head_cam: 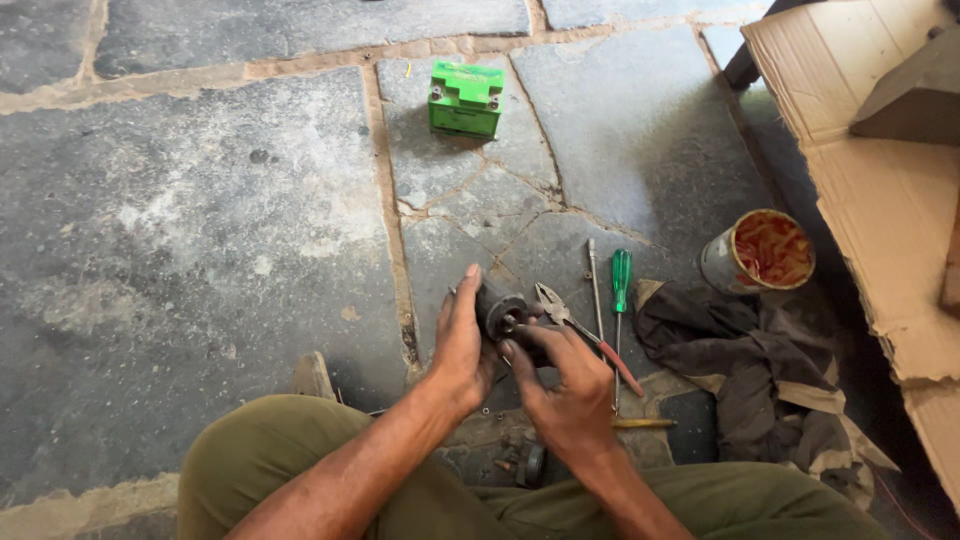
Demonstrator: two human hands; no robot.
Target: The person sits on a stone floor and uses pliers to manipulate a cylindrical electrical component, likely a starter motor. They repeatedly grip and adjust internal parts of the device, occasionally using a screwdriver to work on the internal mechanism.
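Dark, round metal motor part (502,316) is above the stone floor (200,240), clamped in the grip of the left hand (462,345); the right hand (565,385) also closes its fingers on it. Red-handled pliers (585,335) and a green-handled screwdriver (620,290) lie just beside.

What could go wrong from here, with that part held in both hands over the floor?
1. Small loose parts lie on the stone floor by the knees; they could roll into the joints.
2. The dark cylindrical part is held in mid-air by the left hand while the right hand works it; a slip could drop it onto the pliers.
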